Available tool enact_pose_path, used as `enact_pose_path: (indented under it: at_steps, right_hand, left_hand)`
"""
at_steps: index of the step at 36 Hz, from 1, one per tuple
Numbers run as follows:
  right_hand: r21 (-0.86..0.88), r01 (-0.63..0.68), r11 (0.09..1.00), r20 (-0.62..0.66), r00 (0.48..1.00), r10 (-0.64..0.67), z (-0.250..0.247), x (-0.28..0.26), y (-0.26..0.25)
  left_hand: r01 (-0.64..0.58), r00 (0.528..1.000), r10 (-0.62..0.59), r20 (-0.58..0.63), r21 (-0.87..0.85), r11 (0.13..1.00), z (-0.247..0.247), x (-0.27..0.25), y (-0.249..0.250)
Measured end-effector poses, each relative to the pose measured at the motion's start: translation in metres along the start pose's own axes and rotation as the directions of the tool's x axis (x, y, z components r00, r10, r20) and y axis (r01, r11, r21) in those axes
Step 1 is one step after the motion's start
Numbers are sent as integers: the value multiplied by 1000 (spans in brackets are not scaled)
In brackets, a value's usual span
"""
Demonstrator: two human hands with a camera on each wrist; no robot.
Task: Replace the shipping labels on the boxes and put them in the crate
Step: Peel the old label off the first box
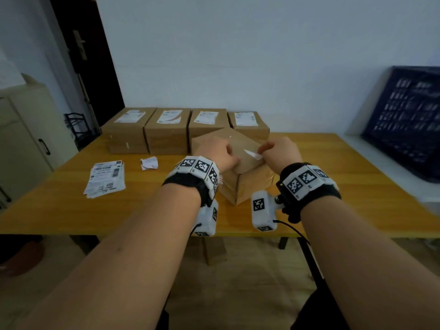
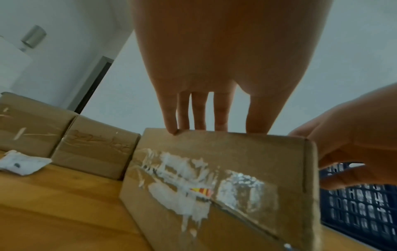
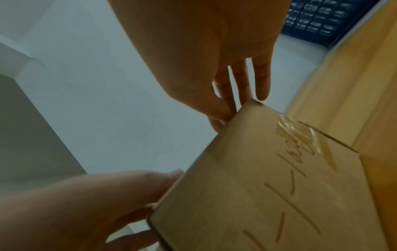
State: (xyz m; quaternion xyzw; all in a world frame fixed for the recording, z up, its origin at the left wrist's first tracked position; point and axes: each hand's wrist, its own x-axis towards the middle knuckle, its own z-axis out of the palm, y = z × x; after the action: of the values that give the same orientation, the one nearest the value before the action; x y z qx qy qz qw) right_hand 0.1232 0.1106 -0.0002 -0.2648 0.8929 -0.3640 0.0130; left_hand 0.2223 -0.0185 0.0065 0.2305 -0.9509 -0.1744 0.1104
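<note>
A brown cardboard box (image 1: pixel 246 186) stands turned corner-on near the table's front edge. My left hand (image 1: pixel 222 152) lies on its top with straight fingers (image 2: pixel 200 117) pressing at the near edge. My right hand (image 1: pixel 264 150) pinches a white scrap of the old label (image 1: pixel 252 154) between thumb and forefinger, lifted off the box top. In the left wrist view, torn white label residue (image 2: pixel 182 183) clings to the side of the box (image 2: pixel 247 152). The right wrist view shows my right hand (image 3: pixel 225 110) at the top edge of the box (image 3: pixel 268 195); the scrap is hidden there.
Several labelled boxes (image 1: pixel 166 129) stand in a row at the back of the wooden table (image 1: pixel 71 210). A stack of fresh labels (image 1: pixel 104 178) and a crumpled old label (image 1: pixel 148 162) lie at the left. A dark blue crate (image 1: pixel 404 122) leans against the wall at the right.
</note>
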Motion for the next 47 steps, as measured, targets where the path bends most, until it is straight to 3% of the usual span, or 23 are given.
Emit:
enact_pose_path:
  at_steps: [8, 16, 24, 33, 38, 47]
  right_hand:
    - [107, 50, 993, 3, 999, -51, 1, -3, 14]
    - [-145, 130, 981, 46, 991, -125, -1, -4, 4]
    - [-462, 138, 876, 104, 989, -101, -2, 3, -16]
    - [-637, 281, 718, 156, 959, -237, 5, -7, -19]
    - [-701, 319, 638, 164, 943, -291, 12, -11, -15]
    - [-725, 380, 575, 181, 910, -373, 12, -28, -15]
  left_hand:
    - [-12, 999, 17, 31, -162, 987, -5, 6, -9]
    - [2, 1000, -1, 5, -223, 975, 4, 2, -6]
    - [6, 1000, -5, 4, -254, 967, 4, 2, -8]
    - [2, 999, -12, -38, -259, 966, 3, 3, -5]
    - [1, 999, -11, -34, -266, 964, 1, 2, -3]
    - [9, 1000, -11, -8, -241, 970, -3, 1, -2]
